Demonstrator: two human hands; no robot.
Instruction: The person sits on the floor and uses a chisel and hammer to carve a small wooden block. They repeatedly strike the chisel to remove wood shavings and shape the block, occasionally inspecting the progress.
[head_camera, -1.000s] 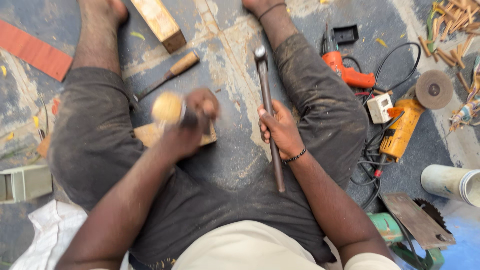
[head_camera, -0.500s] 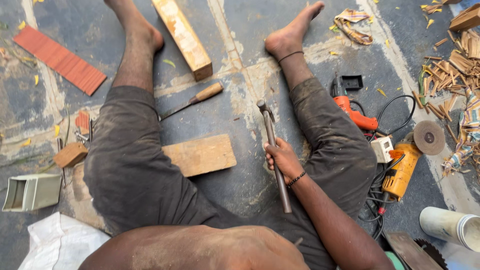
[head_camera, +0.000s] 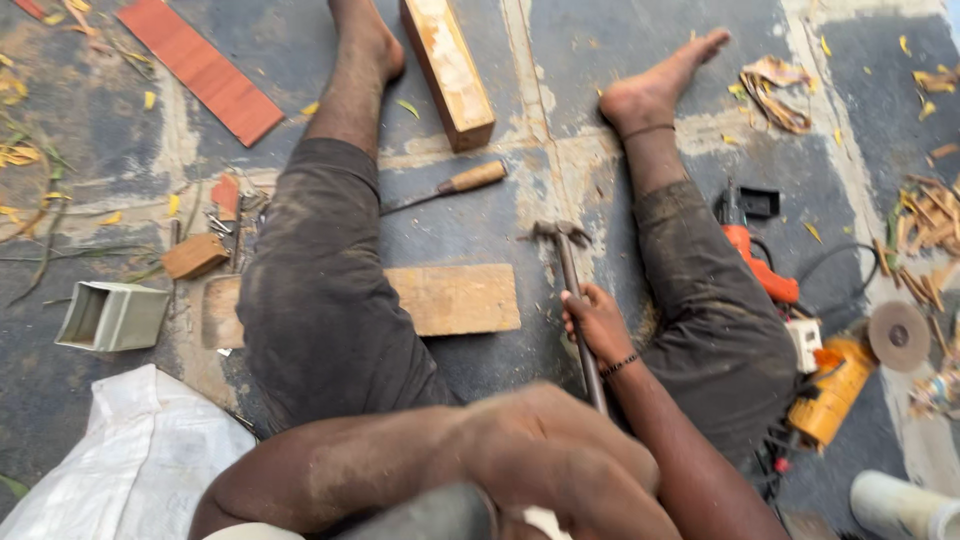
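I sit on the floor with my legs spread. My right hand (head_camera: 598, 325) grips the metal handle of a claw hammer (head_camera: 560, 240), whose head rests on the floor between my legs. My left hand (head_camera: 555, 470) is raised close to the camera, its fingers curled over a grey rounded thing (head_camera: 430, 515) at the bottom edge; most of that thing is hidden. A flat wooden board (head_camera: 455, 298) lies on the floor by my left thigh, just left of the hammer. A chisel with a wooden handle (head_camera: 470, 180) lies beyond the board.
A long wooden block (head_camera: 447, 65) and a red plank (head_camera: 205, 68) lie farther out. An orange drill (head_camera: 760, 270), a yellow angle grinder (head_camera: 835, 395) and a cutting disc (head_camera: 897, 335) sit to the right. A grey box (head_camera: 110, 315) and white sack (head_camera: 130, 460) are left.
My left hand has left the board and come up close to the camera. The view has tilted toward my feet. My right hand keeps its hold on the hammer.
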